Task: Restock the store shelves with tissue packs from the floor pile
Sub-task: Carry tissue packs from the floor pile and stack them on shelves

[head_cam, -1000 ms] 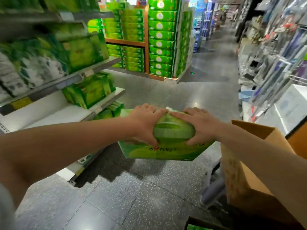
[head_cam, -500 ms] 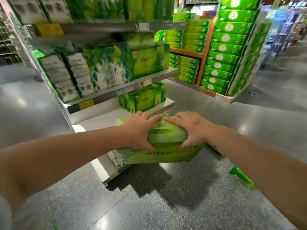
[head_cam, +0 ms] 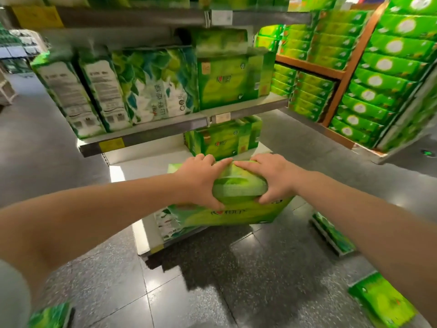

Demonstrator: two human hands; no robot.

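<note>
Shop aisle, shelf (head_cam: 146,138) ahead. Both the left hand (head_cam: 201,181) and right hand (head_cam: 272,178) squeeze the pack (head_cam: 236,209) (soft, squashy top; probably light).

Beyond the grip, grey shelf (head_cam: 151,140) is carrying upright tissue packs (head_cam: 153,86), lower white shelf (head_cam: 146,164) is carrying green packs (head_cam: 224,138); below-right, dark tiled floor (head_cam: 212,292) is bearing loose packs (head_cam: 383,301).

Two hands, left (head_cam: 201,179) and right (head_cam: 274,177), grip one green pack (head_cam: 236,209). Three packs lie on the floor: (head_cam: 333,234), (head_cam: 382,301), (head_cam: 50,317). The middle shelf (head_cam: 151,136) carries four upright packs. The stacked packs (head_cam: 378,67) at right are too many to count.
</note>
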